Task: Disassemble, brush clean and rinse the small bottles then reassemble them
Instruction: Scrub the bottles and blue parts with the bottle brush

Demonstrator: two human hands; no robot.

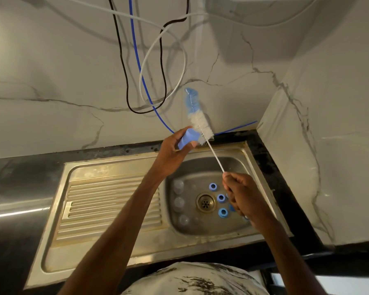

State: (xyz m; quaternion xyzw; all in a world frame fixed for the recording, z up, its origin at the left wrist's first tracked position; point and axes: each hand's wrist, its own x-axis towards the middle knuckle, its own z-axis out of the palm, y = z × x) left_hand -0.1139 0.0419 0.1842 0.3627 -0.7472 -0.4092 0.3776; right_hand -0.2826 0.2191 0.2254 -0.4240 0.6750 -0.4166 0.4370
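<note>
A: Of the left hand point(173, 150)?
B: Wrapped round a small blue bottle point(188, 139), fingers curled along its side, thumb on top; raised above the back rim of the sink point(239, 150).

A: And of the right hand point(241, 194)?
B: Clamped on the lower end of the bottle brush point(200, 122), pinching its thin white wire stem point(217, 159) over the basin.

A: The way of the brush head?
B: Pointing up and away toward the marble wall point(73, 71); white bristles low, blue bristles at the tip. Lower bristles right against the bottle's far end; cannot tell whether any of them inside the mouth.

A: Down in the basin?
B: Three blue rings point(221, 197) just right of the drain point(205, 202), openings up, plus more blue partly hidden under the right hand. Three clear domed pieces point(178, 203) in a column left of the drain, too blurred to name further.

A: Round about the sink?
B: Ribbed drainboard point(111, 201) to the left, black countertop point(13, 179) on all sides. On the wall behind the brush, a black cable point(123, 69), a blue tube point(237, 128) and a white cable point(141, 81), hanging in loops.
</note>
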